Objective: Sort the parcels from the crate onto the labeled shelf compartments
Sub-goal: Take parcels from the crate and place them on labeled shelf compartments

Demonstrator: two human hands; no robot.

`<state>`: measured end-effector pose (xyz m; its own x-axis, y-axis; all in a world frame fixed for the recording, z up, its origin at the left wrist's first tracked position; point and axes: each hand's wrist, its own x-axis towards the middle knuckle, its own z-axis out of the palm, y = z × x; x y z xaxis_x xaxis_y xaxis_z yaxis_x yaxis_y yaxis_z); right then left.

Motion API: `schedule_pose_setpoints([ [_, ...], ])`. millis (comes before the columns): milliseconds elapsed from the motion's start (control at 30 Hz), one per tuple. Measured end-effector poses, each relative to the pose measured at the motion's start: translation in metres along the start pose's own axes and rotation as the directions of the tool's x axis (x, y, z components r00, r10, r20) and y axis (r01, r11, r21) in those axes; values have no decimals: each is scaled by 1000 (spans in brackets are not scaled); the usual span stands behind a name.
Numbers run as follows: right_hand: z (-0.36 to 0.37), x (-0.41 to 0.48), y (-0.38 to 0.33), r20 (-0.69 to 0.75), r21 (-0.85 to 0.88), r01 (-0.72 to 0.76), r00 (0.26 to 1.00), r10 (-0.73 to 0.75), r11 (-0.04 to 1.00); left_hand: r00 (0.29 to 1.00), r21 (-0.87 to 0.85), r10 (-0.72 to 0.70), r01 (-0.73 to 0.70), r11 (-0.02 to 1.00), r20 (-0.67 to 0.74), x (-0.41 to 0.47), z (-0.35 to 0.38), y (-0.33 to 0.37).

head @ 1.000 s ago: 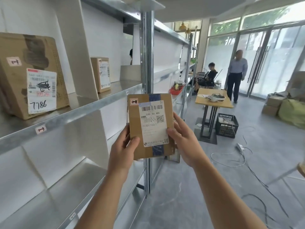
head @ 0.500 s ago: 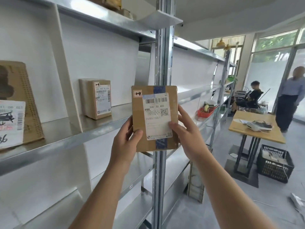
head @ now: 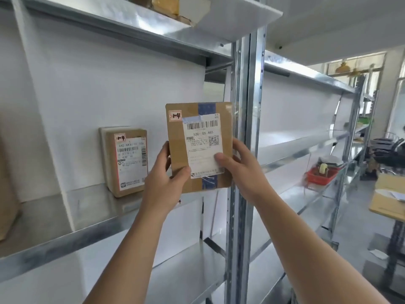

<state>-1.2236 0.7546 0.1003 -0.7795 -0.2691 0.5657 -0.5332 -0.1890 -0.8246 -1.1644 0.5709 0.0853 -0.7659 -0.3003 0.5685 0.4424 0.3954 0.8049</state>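
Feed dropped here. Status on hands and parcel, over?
Left hand, right hand both grip parcel, upright, tag 1-4 showing. Not yet shelved; shelved box, same tag, stands left of it. Steel post close at its right edge.

red tray (head: 317,177) holding wheel (head: 324,169) | wooden table (head: 383,185) at right edge

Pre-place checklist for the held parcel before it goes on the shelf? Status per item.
1. Grip: left hand and right hand both hold the parcel by its sides: ok.
2. Tag reads 1-4, facing the camera: ok.
3. Match: the box in the compartment is also tagged 1-4: ok.
4. Bare shelf shows around the box: ok.
5. Compartment label on the shelf edge: mostly hidden behind the left hand: cannot tell.
6. Clearance from the post: the parcel's right edge overlaps it in view, depth unclear: cannot tell.
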Motion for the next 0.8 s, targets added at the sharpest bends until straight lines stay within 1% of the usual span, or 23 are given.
schedule_pose_setpoints([
  [133,-7,35,29,72,-18,-29,997,30,999,994,79,-84,89,993,-68,20,12,-12],
  [233,-12,53,51,129,-51,-35,991,41,998,985,143,-103,123,982,-140,28,22,-20],
  [333,-17,67,69,190,-21,-61,980,64,998,972,215,-120,164,963,-202,30,33,-25],
  [500,-28,90,89,276,32,-70,959,58,997,933,273,-164,257,927,-321,35,49,-22],
  [633,-30,102,105,325,80,-82,944,52,993,904,301,-178,308,903,-390,34,61,-20],
  [800,-28,114,117,332,97,-76,942,40,992,881,330,-175,339,881,-439,36,71,-22],
])
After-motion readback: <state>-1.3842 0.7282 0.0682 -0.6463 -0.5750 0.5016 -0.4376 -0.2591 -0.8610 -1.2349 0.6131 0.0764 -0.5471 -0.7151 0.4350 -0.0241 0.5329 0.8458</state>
